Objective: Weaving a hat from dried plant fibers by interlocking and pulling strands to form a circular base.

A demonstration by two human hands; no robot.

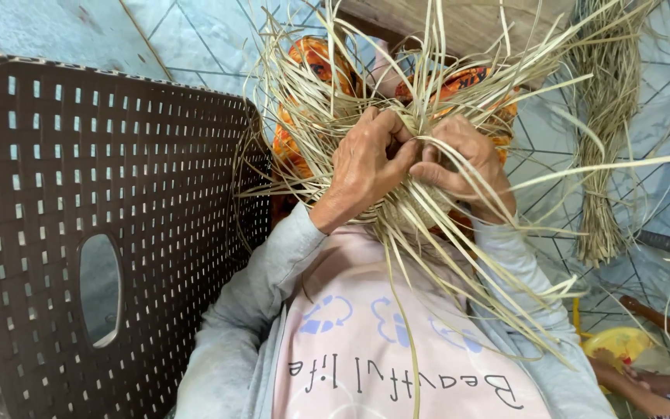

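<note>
Straw strips [428,93] fill the middle of my view. They are long, thin, flat and pale yellow, and they look dry and stiff. They fan out every way from one tight knot between the hands. Most long ones point up toward the top edge, and others hang down over the pink shirt [381,341].

I see the left hand [366,167] curled, with its fingers pinching some strips at the knot. The right hand [463,159] is curled too, its fingers pressed together on strips just beside the left hand. The two hands touch.

Under the hands sits a small woven part [420,213]. It looks round and tightly plaited, but the strips hide most of it. Orange patterned cloth [312,77] shows behind the straw.

A brown plastic chair back [118,194] with many little square holes stands at the left. A tied bundle of straw [606,132] lies on the pale blue tiled floor [188,31] at the right, running from top to bottom.
</note>
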